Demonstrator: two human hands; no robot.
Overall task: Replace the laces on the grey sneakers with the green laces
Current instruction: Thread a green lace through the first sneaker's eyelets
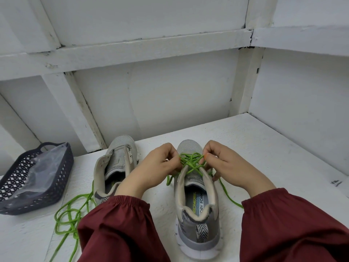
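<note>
1. Altogether, two grey sneakers stand on the white counter, heels toward the camera and toes toward the wall. The laced sneaker is on the right, and the unlaced sneaker stands to its left, apart from it.
2. Two green laces show. The threaded lace criss-crosses the eyelets of the laced sneaker, and its ends trail down onto the counter on either side of that shoe.
3. The loose lace lies in loops on the counter just beside the heel of the unlaced sneaker, partly hidden under a sleeve.
4. Two hands meet over the upper eyelets of the laced sneaker. The left hand pinches the threaded lace with curled fingers at the left row of eyelets. The right hand pinches it at the right row. The crossed strands run between the two hands.
5. Both wrists come out of dark red sleeves with gathered cuffs.
6. One dark perforated basket sits at the far left of the counter, well apart from the hands. It holds crumpled clear plastic.
</note>
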